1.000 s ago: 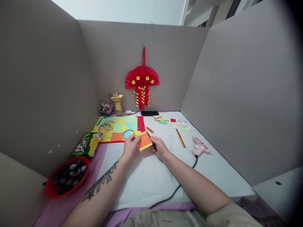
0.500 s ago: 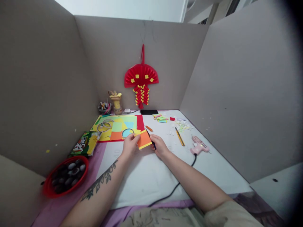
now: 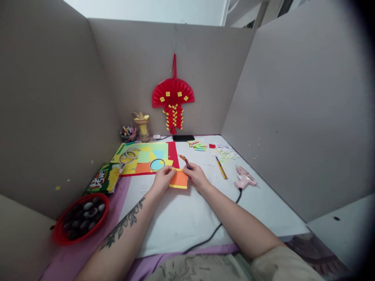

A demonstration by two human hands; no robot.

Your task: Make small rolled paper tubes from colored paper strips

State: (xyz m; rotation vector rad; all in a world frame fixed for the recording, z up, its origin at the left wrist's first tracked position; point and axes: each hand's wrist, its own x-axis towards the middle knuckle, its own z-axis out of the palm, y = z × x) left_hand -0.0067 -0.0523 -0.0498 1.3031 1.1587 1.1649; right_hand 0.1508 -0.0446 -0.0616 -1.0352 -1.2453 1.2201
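Between my hands is a square of orange paper (image 3: 178,180) with yellow strips along its top and bottom edges. My left hand (image 3: 163,180) pinches its upper left corner between thumb and fingers. Dark-bladed scissors (image 3: 188,164) rest in my right hand (image 3: 197,176), blades pointing up and away from the paper. The right thumb also touches the paper's upper right corner. A small orange-brown stick lies just behind the scissors, partly covered by them. Coloured paper sheets (image 3: 143,157) are spread beyond my left hand, with a tape roll (image 3: 157,165) on them.
A yellow utility knife (image 3: 221,168) and a pink glue gun (image 3: 245,178) with a black cord lie right. Small paper rolls (image 3: 198,145) and paper scraps (image 3: 225,153) sit behind. Left are a red bowl (image 3: 104,216) and a snack bag (image 3: 102,178). A red paper fan (image 3: 173,93) hangs on the back panel.
The orange paper has turned from tilted to nearly level and sits slightly lower. The scissors have swung from the paper's right edge to point upward, and my right thumb has come onto the paper.
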